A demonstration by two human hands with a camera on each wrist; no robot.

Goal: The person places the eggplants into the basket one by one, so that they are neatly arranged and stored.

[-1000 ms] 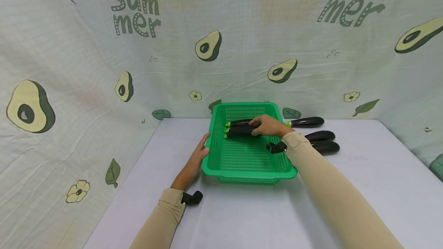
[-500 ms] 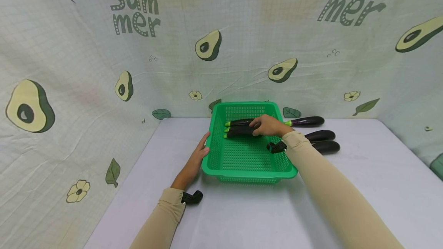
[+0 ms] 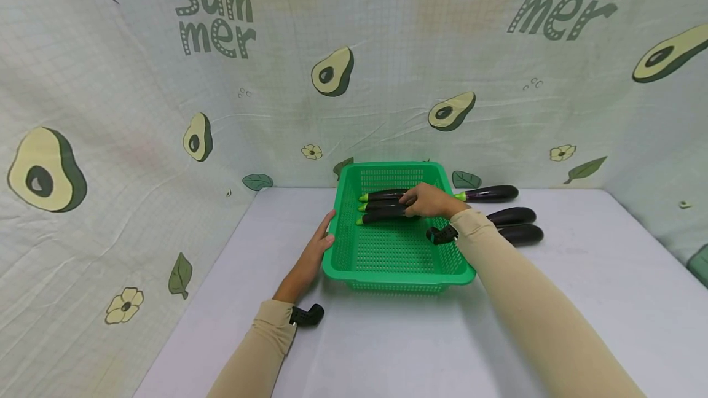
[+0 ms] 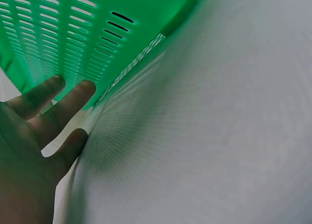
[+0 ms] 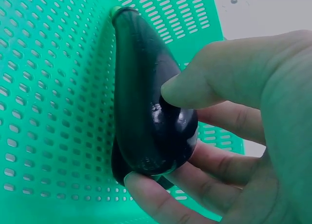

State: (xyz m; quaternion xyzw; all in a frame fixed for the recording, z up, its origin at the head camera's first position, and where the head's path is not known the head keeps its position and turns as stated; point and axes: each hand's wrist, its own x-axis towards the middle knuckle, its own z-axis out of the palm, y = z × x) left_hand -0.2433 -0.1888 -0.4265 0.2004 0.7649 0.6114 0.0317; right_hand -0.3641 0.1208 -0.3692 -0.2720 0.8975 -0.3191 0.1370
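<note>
My right hand (image 3: 428, 201) reaches into a green plastic basket (image 3: 395, 279) and grips the blunt end of a dark purple eggplant (image 3: 378, 217). In the right wrist view, the thumb presses on this eggplant (image 5: 144, 82) while the fingers curl along its other side. Two more eggplants lie beyond it in the basket, a middle one (image 3: 377, 206) and a far one (image 3: 381, 195), all with green stem ends to the left. My left hand (image 3: 316, 249) rests against the basket's left side, fingers extended; the left wrist view shows them at the slotted wall (image 4: 73, 38).
Right of the basket, three eggplants lie on the white table (image 3: 387, 349): one at the back (image 3: 492, 194), one in the middle (image 3: 513, 217) and one nearest (image 3: 522, 235), the last two partly behind my right forearm. A printed cloth (image 3: 387, 29) hangs behind.
The stem end of the gripped eggplant has swung slightly toward me, away from the middle one. My right hand has barely shifted; the left hand and basket stay put.
</note>
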